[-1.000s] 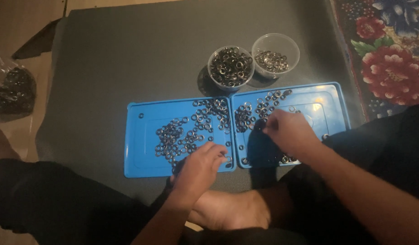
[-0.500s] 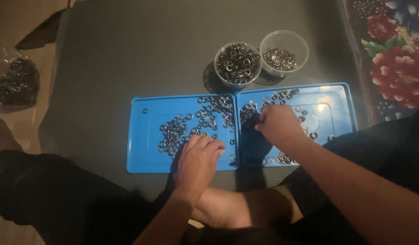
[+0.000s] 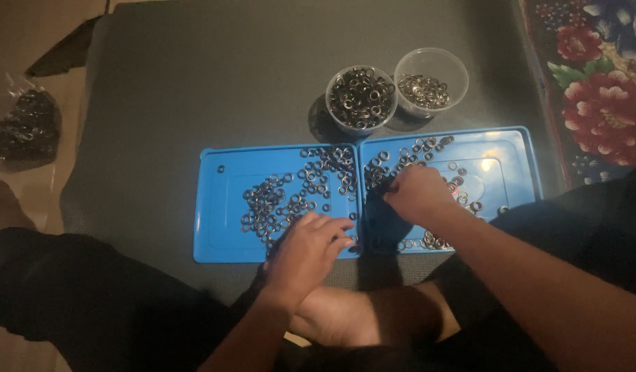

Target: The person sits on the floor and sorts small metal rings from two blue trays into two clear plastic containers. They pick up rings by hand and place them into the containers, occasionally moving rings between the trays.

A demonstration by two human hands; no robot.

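Two blue trays lie side by side on a dark mat, the left tray and the right tray. Several small metal rings are scattered over both. My left hand rests palm down on the near right corner of the left tray, fingers on the rings. My right hand sits on the left part of the right tray, fingers curled down among rings; whether it pinches one is hidden.
Two clear round tubs stand behind the trays: one full of dark rings, one holding a few shinier rings. A plastic bag of dark pieces lies at far left. A flowered rug borders the right. My crossed legs sit below.
The view has shifted slightly. My right hand moved a little left and nearer on the right tray; my left hand stays on the left tray's near corner with small finger movement.
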